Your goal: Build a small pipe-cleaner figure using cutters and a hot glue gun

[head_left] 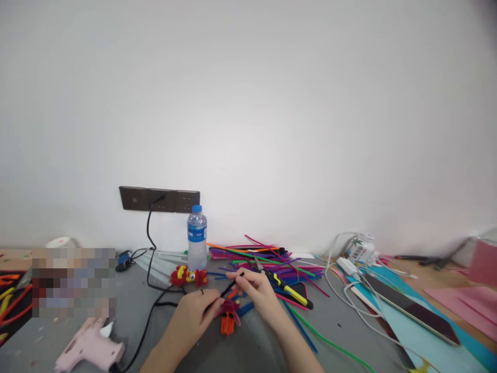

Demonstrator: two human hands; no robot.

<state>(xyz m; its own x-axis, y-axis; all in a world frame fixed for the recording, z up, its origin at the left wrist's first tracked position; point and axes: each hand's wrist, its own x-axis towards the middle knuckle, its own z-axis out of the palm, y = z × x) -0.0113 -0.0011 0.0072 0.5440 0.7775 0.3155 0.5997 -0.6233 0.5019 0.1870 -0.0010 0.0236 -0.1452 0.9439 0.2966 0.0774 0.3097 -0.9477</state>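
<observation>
My left hand (197, 313) and my right hand (254, 290) are close together above the grey mat, each pinching a short black pipe cleaner (229, 287) that runs slantwise between them. Just below the fingers is a small orange and pink fuzzy figure (227, 324), partly hidden by my left hand; whether it is being touched I cannot tell. Behind my left hand lies a red and yellow fuzzy figure (189, 276). Pliers with yellow and black handles (293, 293) rest beside my right hand, in front of a heap of coloured pipe cleaners (267, 259).
A water bottle (197, 238) stands near the wall socket (160, 200). A black cable (148, 269) runs down toward a pink glue gun (91, 344). On the right are a phone (411, 309), white cords, a white container (359, 247) and coloured sheets (471, 313).
</observation>
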